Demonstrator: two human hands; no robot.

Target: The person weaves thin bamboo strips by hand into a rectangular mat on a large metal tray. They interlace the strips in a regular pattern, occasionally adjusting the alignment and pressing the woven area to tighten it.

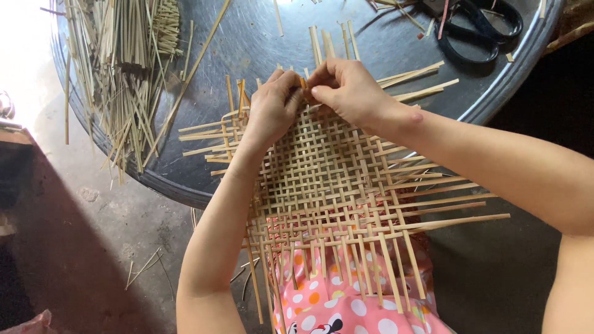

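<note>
A flat woven mat of pale bamboo strips (328,179) lies half on a round dark metal table (247,43) and half over my lap. Loose strip ends stick out on all its sides. My left hand (272,108) presses on the mat's far left corner with fingers curled. My right hand (346,89) is beside it at the far edge. Thumb and fingers of both hands pinch one thin bamboo strip (303,83) at the weave's edge.
A heap of loose bamboo strips (124,62) covers the table's left part. Black scissors (476,28) lie at the table's far right. Pink spotted cloth (352,309) covers my lap. Grey concrete floor (93,235) with a few stray strips is at the left.
</note>
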